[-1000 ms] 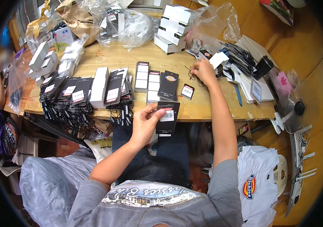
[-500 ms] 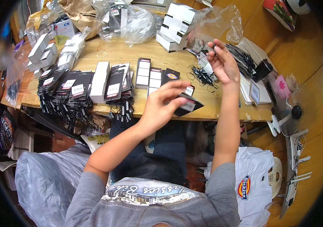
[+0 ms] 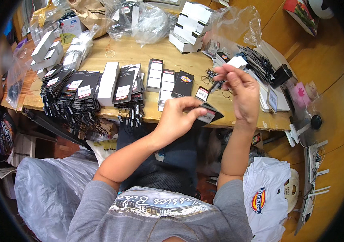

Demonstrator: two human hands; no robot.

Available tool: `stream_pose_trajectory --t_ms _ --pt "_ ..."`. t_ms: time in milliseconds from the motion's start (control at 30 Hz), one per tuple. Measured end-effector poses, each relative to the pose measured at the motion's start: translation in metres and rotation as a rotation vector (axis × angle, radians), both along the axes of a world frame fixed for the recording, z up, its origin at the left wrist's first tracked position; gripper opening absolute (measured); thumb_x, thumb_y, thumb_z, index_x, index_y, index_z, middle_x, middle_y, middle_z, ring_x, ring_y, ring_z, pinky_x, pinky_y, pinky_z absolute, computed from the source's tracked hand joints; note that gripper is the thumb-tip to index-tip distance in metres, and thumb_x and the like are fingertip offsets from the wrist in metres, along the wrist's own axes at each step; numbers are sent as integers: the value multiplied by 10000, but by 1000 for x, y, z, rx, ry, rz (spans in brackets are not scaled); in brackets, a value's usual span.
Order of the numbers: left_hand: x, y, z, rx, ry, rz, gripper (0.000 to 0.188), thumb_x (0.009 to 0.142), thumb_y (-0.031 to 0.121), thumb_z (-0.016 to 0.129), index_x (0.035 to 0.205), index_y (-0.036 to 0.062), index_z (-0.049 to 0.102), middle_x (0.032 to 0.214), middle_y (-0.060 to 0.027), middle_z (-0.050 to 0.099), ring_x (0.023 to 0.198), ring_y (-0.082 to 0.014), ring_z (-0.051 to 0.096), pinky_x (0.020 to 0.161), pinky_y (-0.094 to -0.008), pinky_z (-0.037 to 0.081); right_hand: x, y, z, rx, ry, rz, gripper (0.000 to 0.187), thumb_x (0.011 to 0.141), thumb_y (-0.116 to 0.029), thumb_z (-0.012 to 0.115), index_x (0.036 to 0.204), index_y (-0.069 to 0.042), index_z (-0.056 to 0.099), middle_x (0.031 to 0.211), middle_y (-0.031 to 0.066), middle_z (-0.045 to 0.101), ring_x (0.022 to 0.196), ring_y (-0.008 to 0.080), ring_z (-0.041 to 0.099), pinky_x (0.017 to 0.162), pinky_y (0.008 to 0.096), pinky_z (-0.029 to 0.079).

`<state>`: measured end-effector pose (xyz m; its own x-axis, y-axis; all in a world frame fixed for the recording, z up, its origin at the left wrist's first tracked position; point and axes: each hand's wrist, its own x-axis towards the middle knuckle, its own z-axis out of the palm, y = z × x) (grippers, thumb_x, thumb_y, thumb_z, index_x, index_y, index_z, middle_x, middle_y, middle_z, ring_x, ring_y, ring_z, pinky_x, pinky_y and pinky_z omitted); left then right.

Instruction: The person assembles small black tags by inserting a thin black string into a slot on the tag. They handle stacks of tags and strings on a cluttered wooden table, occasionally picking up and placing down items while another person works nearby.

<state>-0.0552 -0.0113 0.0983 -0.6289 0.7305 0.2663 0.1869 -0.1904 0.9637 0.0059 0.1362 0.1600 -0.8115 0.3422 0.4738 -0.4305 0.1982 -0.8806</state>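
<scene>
My left hand (image 3: 176,123) pinches a black hang tag (image 3: 217,114) with a white sticker, tilted over the table's front edge. To its right is my raised right hand (image 3: 242,94), its thumb and fingers drawn together; whatever they hold is too small to make out. Beyond the left hand lie a black tag with a colourful emblem (image 3: 182,82), a small barcode card (image 3: 202,93) and two stacks of white-panelled labels (image 3: 154,76). Black cords (image 3: 211,76) are heaped just beyond the right hand.
Rows of black tags with strings (image 3: 84,86) line the table's left front, beside a long white box (image 3: 108,86). White boxes (image 3: 188,24) and clear plastic bags (image 3: 151,24) stand at the back. Dark strung tags (image 3: 254,60) lie at right. A white shirt (image 3: 266,193) lies below right.
My right hand has come down and nearer, toward the held tag. My left hand has shifted slightly right and down, still pinching the tag, and uncovers more of the emblem tag.
</scene>
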Motion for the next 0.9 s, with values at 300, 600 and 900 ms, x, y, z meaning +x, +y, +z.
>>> stream_pose_trajectory --t_ms 300,600,900 --pt "25 -34 -50 -52 -193 -196 77 709 23 584 769 -22 604 694 -42 568 641 -55 498 573 -191 399 23 4 5 -490 322 121 160 805 -36 464 955 -20 515 807 108 553 610 120 501 561 211 434" --pt "3 -63 -51 289 -519 -69 197 837 129 412 974 -12 425 1040 -156 507 908 -215 538 771 -312 447 59 -34 -2 13 261 -185 140 742 14 533 875 -22 514 732 113 567 508 51 441 437 140 335" --pt "1 -67 -41 175 -72 356 211 727 45 592 858 -1 432 784 -77 571 772 -117 568 611 -208 455 19 -88 -63 74 -116 -33 90 659 58 597 715 27 533 869 28 463 576 2 447 475 120 336"
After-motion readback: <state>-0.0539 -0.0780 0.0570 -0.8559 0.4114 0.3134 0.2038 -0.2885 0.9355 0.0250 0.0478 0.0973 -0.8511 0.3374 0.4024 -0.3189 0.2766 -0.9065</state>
